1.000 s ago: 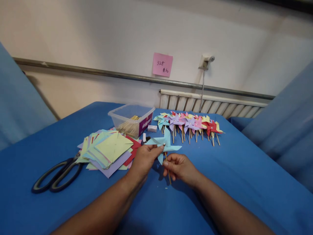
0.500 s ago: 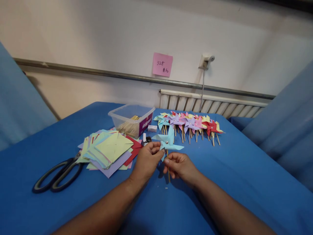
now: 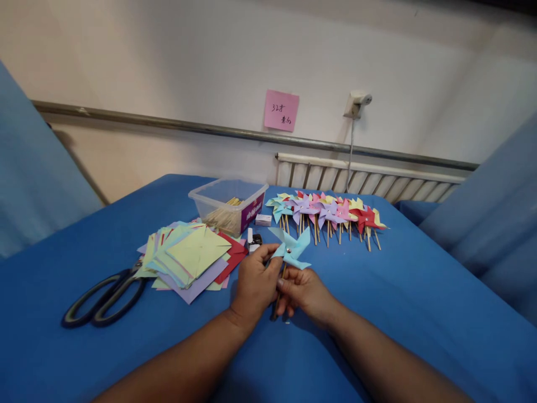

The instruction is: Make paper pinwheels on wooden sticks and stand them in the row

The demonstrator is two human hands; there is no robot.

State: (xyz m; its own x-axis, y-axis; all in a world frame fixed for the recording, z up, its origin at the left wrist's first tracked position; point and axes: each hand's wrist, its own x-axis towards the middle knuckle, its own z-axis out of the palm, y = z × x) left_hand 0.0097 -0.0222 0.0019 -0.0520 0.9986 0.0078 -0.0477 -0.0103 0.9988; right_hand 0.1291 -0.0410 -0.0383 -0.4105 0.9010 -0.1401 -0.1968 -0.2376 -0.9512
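A light blue paper pinwheel (image 3: 293, 245) with a shiny pin at its centre is held up between my two hands, above the blue cloth. My left hand (image 3: 257, 280) is closed, its fingertips at the left blade beside the pin. Below the blades, my right hand (image 3: 308, 294) pinches the thin wooden stick, which slants down to the left. Part of the stick is hidden behind the fingers. Just beyond my left hand stands a small dark bottle (image 3: 254, 239) with a white cap.
Left of my hands lies a pile of coloured paper squares (image 3: 197, 252), with large scissors (image 3: 104, 296) beside it. Behind are a clear plastic box (image 3: 226, 201) of wooden sticks and a small white box (image 3: 263, 220). Finished-looking pinwheels (image 3: 329, 212) lie in rows at the back right.
The pinwheel has turned and tilted, its stick now slanting down to the left instead of nearly upright. Both hands have come closer together around it.
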